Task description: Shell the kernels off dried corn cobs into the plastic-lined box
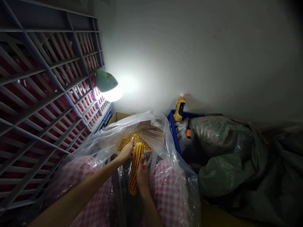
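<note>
A dried yellow corn cob [134, 167] points away from me over a clear plastic bag [109, 135]. My left hand [126, 152] is closed around the cob's far end, thumb raised along it. My right hand [142, 175] grips the cob's near half from the right side. Beyond the cob's tip, a heap of loose corn kernels [127, 140] lies in the bag, which lines a cardboard box [118, 116]. My knees in pink checked trousers [169, 189] sit on either side of the bag.
Stacked slatted plastic crates [42, 101] fill the left side. A green-shaded lamp [107, 85] shines on the white wall. A blue crate [174, 130] with a yellow bottle [180, 107] stands behind the box. Grey-green sacks [227, 157] are heaped on the right.
</note>
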Available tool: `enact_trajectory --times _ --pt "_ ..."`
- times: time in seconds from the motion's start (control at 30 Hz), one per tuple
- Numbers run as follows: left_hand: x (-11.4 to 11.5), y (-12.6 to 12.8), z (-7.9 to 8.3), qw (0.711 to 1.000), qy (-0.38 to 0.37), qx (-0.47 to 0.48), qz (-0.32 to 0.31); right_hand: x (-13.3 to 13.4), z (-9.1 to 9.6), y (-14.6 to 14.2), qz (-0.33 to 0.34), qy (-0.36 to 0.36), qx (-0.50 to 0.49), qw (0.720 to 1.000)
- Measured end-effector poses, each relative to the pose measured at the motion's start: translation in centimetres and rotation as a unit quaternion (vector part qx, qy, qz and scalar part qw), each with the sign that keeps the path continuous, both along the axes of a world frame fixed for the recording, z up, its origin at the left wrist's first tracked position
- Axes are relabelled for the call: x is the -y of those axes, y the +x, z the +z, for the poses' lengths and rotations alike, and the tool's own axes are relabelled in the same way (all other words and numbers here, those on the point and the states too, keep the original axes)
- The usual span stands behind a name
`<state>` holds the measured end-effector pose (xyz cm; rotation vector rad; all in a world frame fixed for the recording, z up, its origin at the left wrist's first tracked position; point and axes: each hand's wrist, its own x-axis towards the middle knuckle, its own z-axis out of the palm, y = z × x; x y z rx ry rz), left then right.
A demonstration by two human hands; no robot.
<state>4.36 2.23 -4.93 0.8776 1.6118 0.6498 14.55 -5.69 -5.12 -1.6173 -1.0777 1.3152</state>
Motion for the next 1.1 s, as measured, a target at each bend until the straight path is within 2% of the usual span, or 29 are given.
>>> enact_trajectory --times 0.07,0.23,0.47,1.1 --pt "1.2 1.2 -0.6 0.997 0.052 -0.014 -0.047 0.0 -0.1 -0.1 -0.02 -0.015 -0.029 0.999" --pt "2.2 2.4 -1.7 0.988 0.122 -0.067 -0.066 0.0 -0.5 -0.6 -0.042 -0.003 -0.061 0.997" --pt "2.4 1.7 -0.4 0.979 0.126 -0.136 -0.086 0.2 -0.7 -0.5 -0.033 0.01 -0.037 0.999" --pt "3.1 1.8 0.0 0.972 0.164 -0.148 -0.079 0.6 -1.0 0.0 -0.03 0.019 -0.045 0.998"
